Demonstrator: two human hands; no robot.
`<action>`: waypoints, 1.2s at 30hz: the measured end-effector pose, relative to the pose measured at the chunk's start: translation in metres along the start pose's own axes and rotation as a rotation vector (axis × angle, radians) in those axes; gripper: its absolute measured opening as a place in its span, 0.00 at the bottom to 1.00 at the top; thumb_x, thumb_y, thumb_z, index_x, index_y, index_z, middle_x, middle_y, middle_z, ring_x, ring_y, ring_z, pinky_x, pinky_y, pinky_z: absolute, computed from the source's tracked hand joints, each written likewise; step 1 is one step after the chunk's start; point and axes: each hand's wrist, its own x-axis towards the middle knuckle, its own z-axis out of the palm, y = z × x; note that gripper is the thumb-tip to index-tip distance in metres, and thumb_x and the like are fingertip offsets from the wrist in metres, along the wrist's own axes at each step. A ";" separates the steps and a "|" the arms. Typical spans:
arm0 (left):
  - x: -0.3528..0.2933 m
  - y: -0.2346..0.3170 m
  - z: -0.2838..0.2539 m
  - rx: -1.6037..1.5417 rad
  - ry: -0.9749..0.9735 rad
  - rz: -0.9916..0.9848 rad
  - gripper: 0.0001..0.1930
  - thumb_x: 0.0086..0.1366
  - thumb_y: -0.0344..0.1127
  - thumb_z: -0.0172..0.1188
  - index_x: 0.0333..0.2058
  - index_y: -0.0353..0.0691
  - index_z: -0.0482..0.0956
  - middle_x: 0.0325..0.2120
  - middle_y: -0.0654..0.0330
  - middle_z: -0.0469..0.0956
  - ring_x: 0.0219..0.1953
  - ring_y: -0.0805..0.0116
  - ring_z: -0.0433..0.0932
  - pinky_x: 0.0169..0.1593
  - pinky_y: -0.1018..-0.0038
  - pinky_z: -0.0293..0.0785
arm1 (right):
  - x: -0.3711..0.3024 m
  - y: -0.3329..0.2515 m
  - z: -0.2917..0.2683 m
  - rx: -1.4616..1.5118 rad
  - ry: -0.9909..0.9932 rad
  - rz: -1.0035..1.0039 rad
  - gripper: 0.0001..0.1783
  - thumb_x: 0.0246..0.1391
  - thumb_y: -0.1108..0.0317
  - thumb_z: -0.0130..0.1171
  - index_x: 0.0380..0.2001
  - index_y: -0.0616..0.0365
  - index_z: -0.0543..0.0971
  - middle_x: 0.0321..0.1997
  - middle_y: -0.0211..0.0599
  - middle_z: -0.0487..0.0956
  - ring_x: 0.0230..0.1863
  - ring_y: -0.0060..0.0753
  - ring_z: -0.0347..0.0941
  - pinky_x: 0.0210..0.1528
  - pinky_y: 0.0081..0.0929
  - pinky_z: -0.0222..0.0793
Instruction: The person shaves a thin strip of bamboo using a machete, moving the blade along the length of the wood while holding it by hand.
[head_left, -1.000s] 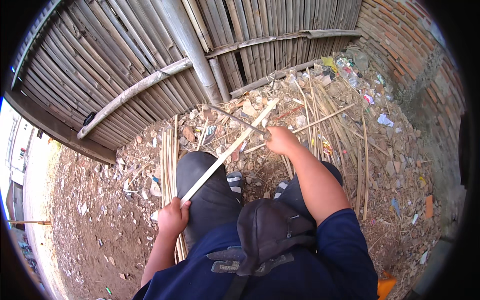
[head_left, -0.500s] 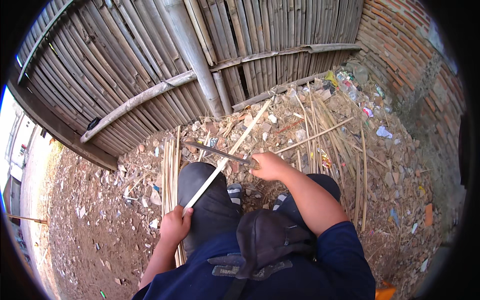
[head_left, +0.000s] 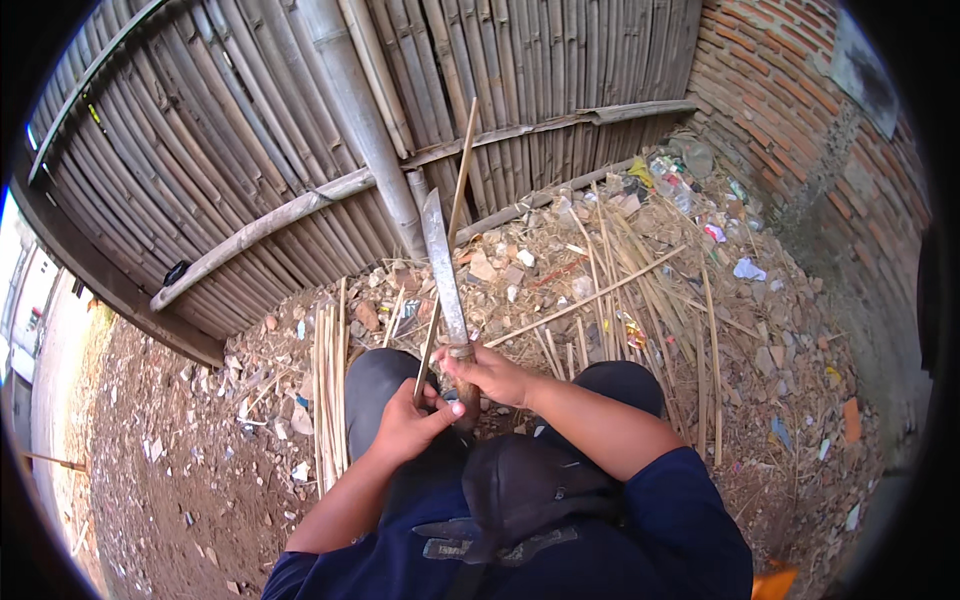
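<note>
My left hand (head_left: 408, 425) is closed round the lower end of a bamboo strip (head_left: 462, 190), which points up and away from me. My right hand (head_left: 490, 376) grips the machete (head_left: 447, 270) at the top of its wooden handle (head_left: 466, 400), with the broad grey blade upright. Behind the blade the strip crosses at a slant; whether they touch I cannot tell. Both hands are close together between my knees, and the left thumb lies near the machete's handle. A bundle of pale bamboo strips (head_left: 328, 385) lies beside my left knee.
More bamboo strips (head_left: 650, 285) lie scattered on the rubble to the right. Ahead stands a bamboo wall (head_left: 270, 110) with a thick pole (head_left: 365, 130). A brick wall (head_left: 780, 110) rises at the right, with litter (head_left: 670, 180) in the corner. Stones and debris cover the ground.
The machete has swung from lying across the strip to standing upright. My left hand has come in to the right, turning the strip steeper, and my right hand has moved slightly nearer me.
</note>
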 end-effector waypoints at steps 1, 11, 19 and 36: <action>0.008 -0.003 0.006 -0.043 -0.019 0.030 0.27 0.57 0.40 0.79 0.45 0.33 0.71 0.33 0.62 0.79 0.32 0.76 0.77 0.35 0.78 0.75 | 0.000 -0.005 0.007 -0.018 0.033 -0.040 0.30 0.72 0.46 0.53 0.64 0.56 0.70 0.54 0.32 0.75 0.55 0.24 0.70 0.58 0.28 0.68; 0.040 0.016 0.052 -0.309 -0.223 -0.034 0.27 0.62 0.26 0.71 0.56 0.34 0.67 0.42 0.59 0.79 0.44 0.70 0.80 0.47 0.72 0.80 | -0.017 0.008 -0.014 0.032 0.192 -0.034 0.31 0.73 0.42 0.47 0.62 0.57 0.65 0.49 0.33 0.73 0.56 0.24 0.72 0.58 0.27 0.70; 0.048 0.007 0.063 -0.167 -0.269 -0.073 0.27 0.63 0.26 0.71 0.55 0.33 0.66 0.44 0.59 0.76 0.45 0.71 0.79 0.47 0.72 0.80 | -0.131 -0.056 -0.092 -0.236 0.492 0.037 0.16 0.70 0.56 0.58 0.49 0.56 0.78 0.53 0.36 0.80 0.56 0.27 0.75 0.61 0.32 0.69; 0.150 -0.011 -0.018 0.021 0.120 -0.026 0.23 0.62 0.33 0.74 0.49 0.37 0.69 0.34 0.65 0.73 0.36 0.74 0.75 0.39 0.74 0.74 | -0.696 0.341 0.131 0.983 2.740 0.573 0.20 0.60 0.43 0.51 0.33 0.48 0.75 0.33 0.25 0.76 0.35 0.28 0.73 0.37 0.30 0.70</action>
